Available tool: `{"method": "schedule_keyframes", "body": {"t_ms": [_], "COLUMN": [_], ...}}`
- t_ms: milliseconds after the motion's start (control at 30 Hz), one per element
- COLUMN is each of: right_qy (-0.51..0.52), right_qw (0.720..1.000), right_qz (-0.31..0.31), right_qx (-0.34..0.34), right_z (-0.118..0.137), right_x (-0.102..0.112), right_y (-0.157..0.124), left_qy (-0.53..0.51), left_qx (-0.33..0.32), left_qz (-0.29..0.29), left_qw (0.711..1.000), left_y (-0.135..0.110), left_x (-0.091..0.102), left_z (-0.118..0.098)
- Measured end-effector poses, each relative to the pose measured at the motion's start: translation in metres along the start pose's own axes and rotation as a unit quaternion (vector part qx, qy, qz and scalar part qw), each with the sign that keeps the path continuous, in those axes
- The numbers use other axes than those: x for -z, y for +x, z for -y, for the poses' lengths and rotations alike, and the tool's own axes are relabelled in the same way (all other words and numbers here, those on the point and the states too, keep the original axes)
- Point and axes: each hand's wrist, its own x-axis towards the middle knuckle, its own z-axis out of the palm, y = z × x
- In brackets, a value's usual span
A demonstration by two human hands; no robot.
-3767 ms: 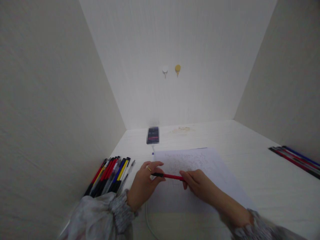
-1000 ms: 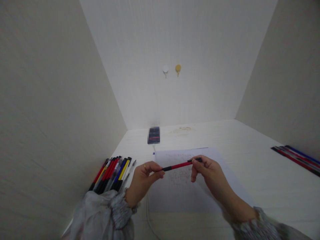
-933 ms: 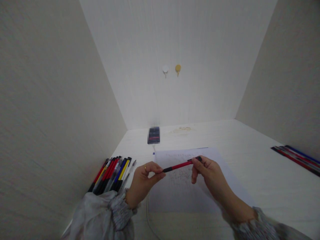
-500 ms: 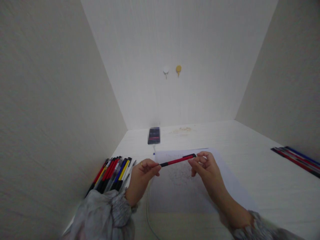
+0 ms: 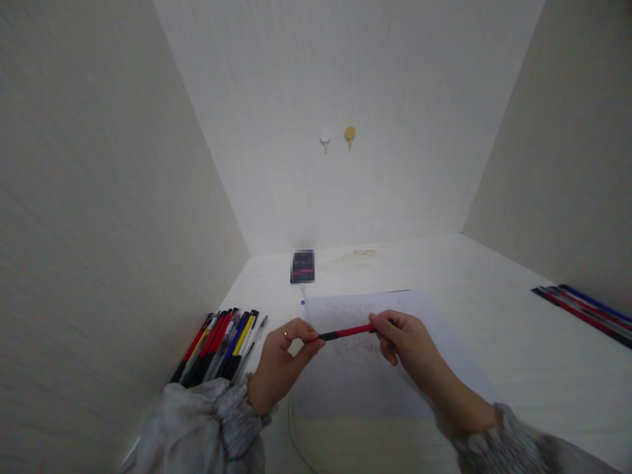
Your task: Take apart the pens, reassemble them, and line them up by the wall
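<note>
A red pen with a black grip is held level between my two hands, above a sheet of paper covered in scribbles. My left hand pinches the black grip end with thumb and forefinger. At the other end, my right hand is closed around the clip end, which its fingers mostly hide. Beside my left forearm lies a row of several pens in red, yellow, blue, white and black.
More pens lie along the right wall. A dark pixelated device stands at the back of the white table, with a pale cable running forward under my left hand. Two hooks, one white and one yellow, are on the back wall.
My right hand has closed over the clip end, which showed before. The pen is slightly lower and more level. My left hand keeps its pinch.
</note>
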Motion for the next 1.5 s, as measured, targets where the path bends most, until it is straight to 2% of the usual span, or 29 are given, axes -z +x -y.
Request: {"method": "schedule_keyframes", "body": {"t_ms": [100, 200, 300, 400, 500, 600, 767, 867, 1000, 1133, 1267, 1500], "right_qy": [0.106, 0.203, 0.266, 0.311, 0.367, 0.408, 0.424, 0.432, 0.448, 0.45, 0.439, 0.438], "right_qw": [0.992, 0.974, 0.962, 0.95, 0.925, 0.905, 0.896, 0.891, 0.884, 0.88, 0.885, 0.886], "right_qz": [0.034, 0.052, 0.045, 0.0, -0.037, -0.05, -0.071, -0.075, -0.069, -0.091, -0.094, -0.09], "right_qx": [-0.065, -0.086, -0.046, 0.035, 0.095, 0.107, 0.107, 0.115, 0.118, 0.125, 0.125, 0.123], "right_z": [-0.002, -0.001, 0.002, 0.006, 0.012, 0.015, 0.015, 0.014, 0.014, 0.014, 0.013, 0.014], "right_x": [0.002, 0.002, 0.002, 0.005, 0.014, 0.03, 0.062, 0.072, 0.074, 0.073, 0.074, 0.073], "right_y": [0.002, 0.003, 0.004, 0.006, 0.01, 0.014, 0.015, 0.014, 0.014, 0.013, 0.014, 0.013], "left_qy": [0.066, 0.104, 0.115, 0.127, 0.157, 0.182, 0.184, 0.18, 0.196, 0.209, 0.218, 0.259], "left_qx": [-0.064, -0.102, -0.123, -0.116, -0.078, -0.078, -0.08, -0.077, -0.056, -0.033, -0.015, -0.066], "left_qz": [0.024, 0.05, 0.098, 0.159, 0.176, 0.16, 0.169, 0.182, 0.215, 0.237, 0.245, 0.237], "left_qw": [0.995, 0.988, 0.981, 0.972, 0.969, 0.967, 0.965, 0.964, 0.955, 0.948, 0.945, 0.934], "left_y": [-0.004, -0.005, -0.005, -0.004, -0.003, -0.002, -0.003, -0.003, -0.003, -0.003, -0.003, -0.004], "left_x": [0.0, 0.0, -0.001, -0.003, -0.004, -0.005, -0.007, -0.007, -0.007, -0.008, -0.006, -0.005], "left_z": [-0.004, -0.005, -0.005, -0.005, -0.002, 0.003, 0.009, 0.011, 0.012, 0.013, 0.017, 0.03]}}
